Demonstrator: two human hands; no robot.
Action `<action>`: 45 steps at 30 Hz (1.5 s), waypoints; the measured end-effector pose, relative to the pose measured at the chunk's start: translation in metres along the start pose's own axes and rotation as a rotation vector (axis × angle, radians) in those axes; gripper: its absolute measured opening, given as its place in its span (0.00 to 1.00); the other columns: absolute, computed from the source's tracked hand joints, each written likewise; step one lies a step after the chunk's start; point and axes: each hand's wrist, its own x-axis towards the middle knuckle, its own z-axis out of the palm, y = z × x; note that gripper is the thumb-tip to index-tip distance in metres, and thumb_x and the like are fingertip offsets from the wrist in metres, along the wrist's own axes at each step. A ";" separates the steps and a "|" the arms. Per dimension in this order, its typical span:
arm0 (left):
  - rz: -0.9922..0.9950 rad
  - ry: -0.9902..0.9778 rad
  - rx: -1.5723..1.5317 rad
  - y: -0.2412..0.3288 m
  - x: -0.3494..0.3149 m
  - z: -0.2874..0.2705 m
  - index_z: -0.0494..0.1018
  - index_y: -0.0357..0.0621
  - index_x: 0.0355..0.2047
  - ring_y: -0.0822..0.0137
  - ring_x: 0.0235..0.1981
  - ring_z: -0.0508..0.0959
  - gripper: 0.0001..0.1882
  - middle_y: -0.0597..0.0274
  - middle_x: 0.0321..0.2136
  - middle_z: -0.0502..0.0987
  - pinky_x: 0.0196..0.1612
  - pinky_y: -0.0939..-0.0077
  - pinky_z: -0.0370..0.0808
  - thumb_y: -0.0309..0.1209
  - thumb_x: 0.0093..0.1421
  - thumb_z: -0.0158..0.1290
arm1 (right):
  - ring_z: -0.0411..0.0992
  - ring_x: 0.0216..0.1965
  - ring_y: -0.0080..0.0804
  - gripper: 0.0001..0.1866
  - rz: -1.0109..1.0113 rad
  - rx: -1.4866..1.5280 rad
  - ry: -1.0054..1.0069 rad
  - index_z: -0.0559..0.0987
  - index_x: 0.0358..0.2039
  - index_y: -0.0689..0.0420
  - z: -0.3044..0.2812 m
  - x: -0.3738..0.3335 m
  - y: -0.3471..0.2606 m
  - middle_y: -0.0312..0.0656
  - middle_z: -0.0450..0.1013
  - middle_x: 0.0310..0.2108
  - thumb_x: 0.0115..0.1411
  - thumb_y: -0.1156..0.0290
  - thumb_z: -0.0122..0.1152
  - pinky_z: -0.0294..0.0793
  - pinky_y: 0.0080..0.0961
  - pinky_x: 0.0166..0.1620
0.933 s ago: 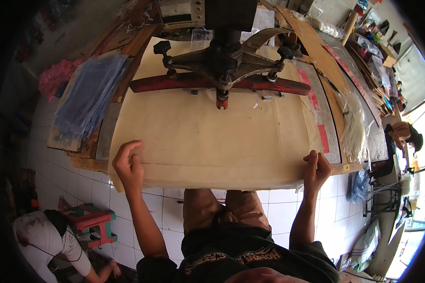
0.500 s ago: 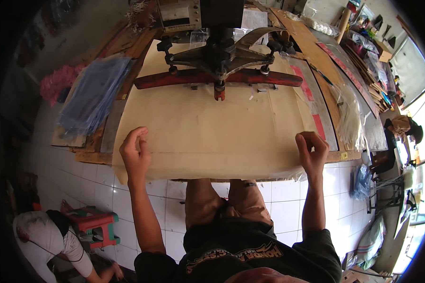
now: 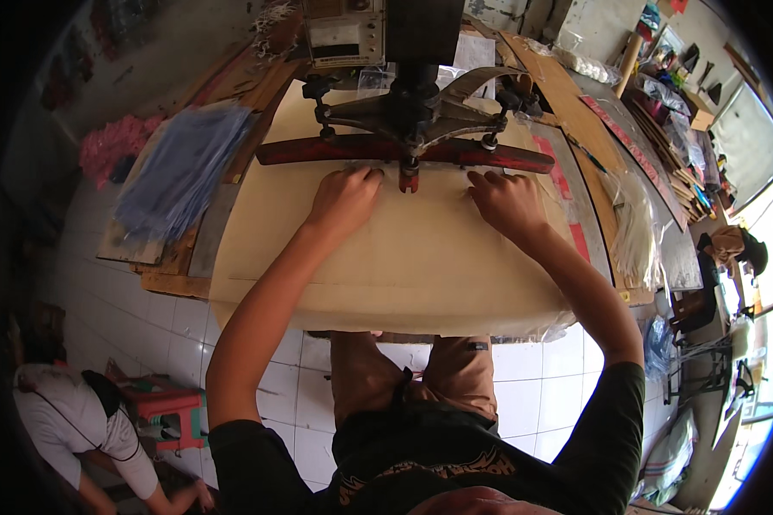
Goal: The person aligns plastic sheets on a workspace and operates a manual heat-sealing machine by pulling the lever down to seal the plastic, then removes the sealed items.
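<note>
A large tan sheet (image 3: 404,275) covers the worktable and hangs over its near edge. Above its far part stands a dark press head (image 3: 414,112) with a long red bar (image 3: 326,151) across it. My left hand (image 3: 345,202) rests on the sheet just before the bar, left of its middle, fingers curled and closed. To the right of the middle, my right hand (image 3: 508,204) is closed in the same way, fingertips close to the bar. Whatever the fingertips hold, if anything, is too small or hidden to make out.
Bluish clear plastic sheets (image 3: 180,172) lie stacked at the left, beside a pink bundle (image 3: 116,148). Clear plastic strips (image 3: 636,219) hang at the right edge. A control box (image 3: 345,36) stands behind. At lower left a person (image 3: 60,412) bends near a red stool (image 3: 176,421).
Both my hands have moved away from the table's near corners, forward and inward, up to the red bar. The view has shifted slightly. The bent person remains at lower left.
</note>
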 end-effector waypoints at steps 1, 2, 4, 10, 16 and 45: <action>0.022 0.015 0.024 -0.003 0.005 0.007 0.79 0.37 0.38 0.53 0.33 0.83 0.08 0.51 0.33 0.80 0.37 0.62 0.81 0.27 0.60 0.57 | 0.79 0.25 0.37 0.13 -0.022 -0.033 0.013 0.83 0.42 0.52 0.006 0.004 0.001 0.39 0.79 0.27 0.58 0.64 0.66 0.78 0.35 0.27; 0.040 0.036 0.064 -0.005 0.009 0.012 0.80 0.37 0.38 0.54 0.32 0.83 0.08 0.52 0.32 0.80 0.36 0.62 0.81 0.27 0.59 0.57 | 0.80 0.26 0.35 0.11 -0.048 -0.068 0.013 0.80 0.40 0.56 0.007 0.009 0.002 0.38 0.79 0.27 0.57 0.68 0.62 0.79 0.33 0.29; 0.074 0.078 0.143 -0.009 0.017 0.021 0.80 0.38 0.37 0.56 0.29 0.83 0.08 0.54 0.30 0.79 0.33 0.64 0.81 0.27 0.58 0.58 | 0.80 0.28 0.33 0.12 -0.053 -0.133 0.071 0.80 0.40 0.56 0.020 0.012 0.003 0.37 0.78 0.27 0.56 0.69 0.61 0.79 0.32 0.31; 0.113 0.130 0.330 -0.016 0.026 0.035 0.81 0.44 0.34 0.66 0.22 0.81 0.08 0.63 0.25 0.77 0.24 0.69 0.78 0.27 0.53 0.58 | 0.80 0.29 0.31 0.10 -0.007 -0.081 0.170 0.80 0.37 0.54 0.030 0.015 0.003 0.34 0.76 0.27 0.54 0.69 0.62 0.78 0.31 0.33; 0.126 0.203 0.345 -0.014 0.027 0.038 0.80 0.46 0.27 0.66 0.20 0.80 0.03 0.64 0.20 0.77 0.23 0.72 0.76 0.28 0.51 0.58 | 0.79 0.28 0.32 0.07 -0.020 -0.004 0.161 0.79 0.33 0.52 0.029 0.015 0.005 0.34 0.76 0.26 0.54 0.67 0.63 0.78 0.32 0.33; 0.294 0.306 0.124 0.000 0.005 -0.001 0.77 0.46 0.24 0.67 0.28 0.75 0.03 0.68 0.20 0.74 0.30 0.71 0.70 0.26 0.48 0.60 | 0.73 0.26 0.31 0.10 -0.291 0.158 0.255 0.73 0.27 0.52 -0.002 0.001 0.004 0.34 0.67 0.24 0.47 0.68 0.67 0.73 0.31 0.27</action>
